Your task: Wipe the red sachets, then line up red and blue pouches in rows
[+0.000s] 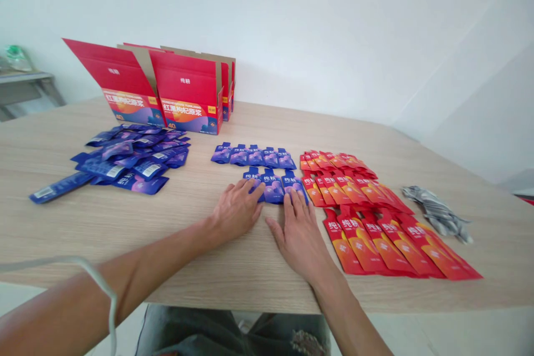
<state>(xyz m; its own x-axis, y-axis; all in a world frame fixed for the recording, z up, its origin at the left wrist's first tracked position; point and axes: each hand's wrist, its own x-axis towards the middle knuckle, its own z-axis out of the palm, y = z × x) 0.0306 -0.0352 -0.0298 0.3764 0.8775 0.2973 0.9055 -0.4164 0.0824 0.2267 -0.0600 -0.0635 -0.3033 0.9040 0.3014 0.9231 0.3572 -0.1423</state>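
Note:
Three blue-purple pouches (273,186) lie side by side on the table in front of me. The fingers of my left hand (238,208) rest spread on the leftmost pouch. My right hand (301,236) lies open, its fingertips on the rightmost pouch (292,182) and its thumb out to the left. Behind them is a row of several blue pouches (254,156). On the right, red pouches are laid out in three overlapping rows: back (334,162), middle (350,189) and front (392,242).
A loose heap of blue pouches (133,158) is on the left of the table (200,272). Open red boxes (189,94) stand behind it. A striped grey cloth (438,211) lies at the far right. A pale cable (98,278) crosses my left forearm.

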